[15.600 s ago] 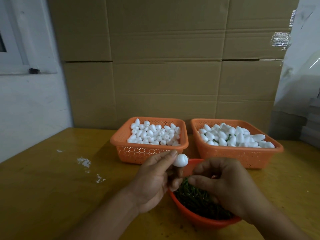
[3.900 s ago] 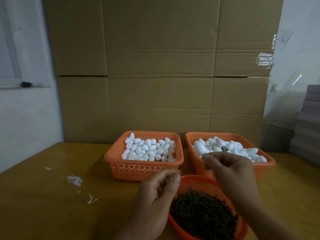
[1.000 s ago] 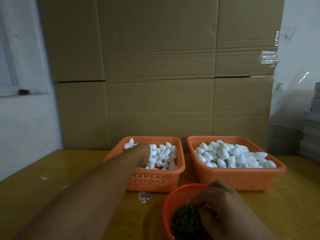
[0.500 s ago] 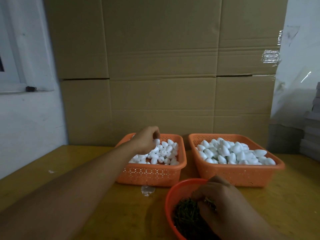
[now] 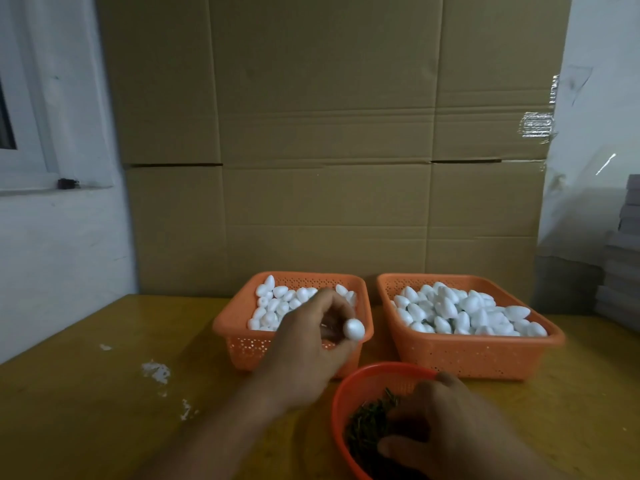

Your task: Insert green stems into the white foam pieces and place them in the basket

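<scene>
My left hand [image 5: 308,351] pinches a small white foam piece [image 5: 354,329] at its fingertips, in front of the left orange basket [image 5: 239,337] of small foam pieces. My right hand [image 5: 450,431] reaches into the round orange bowl [image 5: 360,379] of green stems [image 5: 367,424], fingers curled down among them; whether it holds a stem is hidden. The right orange basket [image 5: 467,358] holds larger white foam pieces.
All three containers stand on a yellow wooden table [image 5: 86,410] with white foam crumbs [image 5: 156,370] at the left. A wall of cardboard boxes [image 5: 325,150] rises right behind the baskets. Grey stacked sheets [image 5: 623,254] are at the far right.
My left hand has come back out of the left basket toward me, now with a foam piece at its fingertips. My right hand stays in the stem bowl.
</scene>
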`<state>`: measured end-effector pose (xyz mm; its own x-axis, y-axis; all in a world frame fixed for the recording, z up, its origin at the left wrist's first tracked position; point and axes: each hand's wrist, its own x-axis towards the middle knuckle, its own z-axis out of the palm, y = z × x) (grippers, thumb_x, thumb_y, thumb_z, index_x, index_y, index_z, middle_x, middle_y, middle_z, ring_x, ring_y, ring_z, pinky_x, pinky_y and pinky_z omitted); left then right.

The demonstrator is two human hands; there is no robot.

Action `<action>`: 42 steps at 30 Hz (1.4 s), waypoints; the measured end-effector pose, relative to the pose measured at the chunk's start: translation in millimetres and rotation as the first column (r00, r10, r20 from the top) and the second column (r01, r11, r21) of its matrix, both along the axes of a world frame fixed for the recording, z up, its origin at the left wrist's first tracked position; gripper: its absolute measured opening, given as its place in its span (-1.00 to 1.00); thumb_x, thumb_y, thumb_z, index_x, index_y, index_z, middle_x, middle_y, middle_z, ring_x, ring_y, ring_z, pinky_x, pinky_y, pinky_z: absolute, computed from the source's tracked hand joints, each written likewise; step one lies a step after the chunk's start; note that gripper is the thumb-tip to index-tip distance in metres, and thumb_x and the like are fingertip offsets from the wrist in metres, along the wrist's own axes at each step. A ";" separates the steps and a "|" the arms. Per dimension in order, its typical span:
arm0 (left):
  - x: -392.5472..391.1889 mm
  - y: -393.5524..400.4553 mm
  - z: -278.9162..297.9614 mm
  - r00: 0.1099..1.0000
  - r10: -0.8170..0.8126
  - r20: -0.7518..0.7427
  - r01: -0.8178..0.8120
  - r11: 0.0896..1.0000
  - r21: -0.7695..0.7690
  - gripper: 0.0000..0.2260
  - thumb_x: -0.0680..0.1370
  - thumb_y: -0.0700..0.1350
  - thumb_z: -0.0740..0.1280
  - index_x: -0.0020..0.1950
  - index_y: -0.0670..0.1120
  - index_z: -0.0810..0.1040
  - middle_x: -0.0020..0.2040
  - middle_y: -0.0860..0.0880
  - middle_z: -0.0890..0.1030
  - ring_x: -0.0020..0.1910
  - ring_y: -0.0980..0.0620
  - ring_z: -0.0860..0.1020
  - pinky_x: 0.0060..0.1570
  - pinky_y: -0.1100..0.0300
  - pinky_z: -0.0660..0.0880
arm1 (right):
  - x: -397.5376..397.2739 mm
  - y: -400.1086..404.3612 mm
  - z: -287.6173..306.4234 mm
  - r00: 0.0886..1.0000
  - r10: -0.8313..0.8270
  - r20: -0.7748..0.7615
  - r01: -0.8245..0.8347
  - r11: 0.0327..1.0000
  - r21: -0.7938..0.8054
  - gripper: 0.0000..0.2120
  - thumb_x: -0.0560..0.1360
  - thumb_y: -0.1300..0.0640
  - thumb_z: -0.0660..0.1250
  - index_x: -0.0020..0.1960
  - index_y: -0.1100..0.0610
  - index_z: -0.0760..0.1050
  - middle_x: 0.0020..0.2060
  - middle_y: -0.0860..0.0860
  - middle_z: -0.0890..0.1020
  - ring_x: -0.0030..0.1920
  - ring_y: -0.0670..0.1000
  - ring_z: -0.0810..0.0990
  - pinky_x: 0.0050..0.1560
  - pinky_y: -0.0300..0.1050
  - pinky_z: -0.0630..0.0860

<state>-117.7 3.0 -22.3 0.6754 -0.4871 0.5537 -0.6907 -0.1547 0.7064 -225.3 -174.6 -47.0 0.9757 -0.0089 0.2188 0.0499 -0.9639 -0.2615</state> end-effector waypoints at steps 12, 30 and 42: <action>-26.3 4.9 -28.6 0.969 -0.189 -0.160 0.184 0.982 -0.048 -0.73 0.59 -0.11 0.35 0.22 0.20 0.57 0.10 0.17 0.62 0.13 0.12 0.60 0.10 0.16 0.57 | 2.4 11.5 -0.7 0.982 -0.050 -0.182 0.034 0.995 -0.089 -0.49 0.34 -0.44 0.28 0.18 -0.22 0.53 0.08 -0.18 0.60 0.15 -0.15 0.51 0.16 -0.08 0.55; -24.2 0.4 -33.0 0.787 -0.372 -0.492 0.184 0.903 -0.387 -0.68 0.44 -0.06 0.43 0.17 -0.09 0.68 -0.04 -0.07 0.68 -0.11 0.05 0.61 -0.10 0.21 0.56 | 4.9 14.8 -3.0 0.986 -0.111 -0.122 0.106 0.993 -0.041 -0.82 0.45 -0.11 0.38 0.00 -0.11 0.65 -0.14 -0.14 0.68 -0.12 -0.15 0.63 -0.04 -0.16 0.61; -31.4 0.8 -24.6 0.705 -0.420 -0.571 0.159 0.879 -0.450 -0.81 0.54 -0.05 0.30 0.09 -0.10 0.54 -0.23 -0.14 0.55 -0.32 0.01 0.49 -0.31 0.18 0.41 | -2.3 12.9 4.3 0.974 -0.083 0.212 0.013 0.949 0.315 -0.89 0.46 0.07 0.41 -0.20 -0.07 0.51 -0.29 -0.17 0.64 -0.34 -0.12 0.60 -0.36 -0.17 0.53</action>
<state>-149.2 3.8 -47.0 0.7816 -0.5862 0.2133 -0.0236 0.3139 0.9492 -227.6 -161.6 -42.7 0.9001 -0.1564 0.4066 0.0959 -0.8393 -0.5352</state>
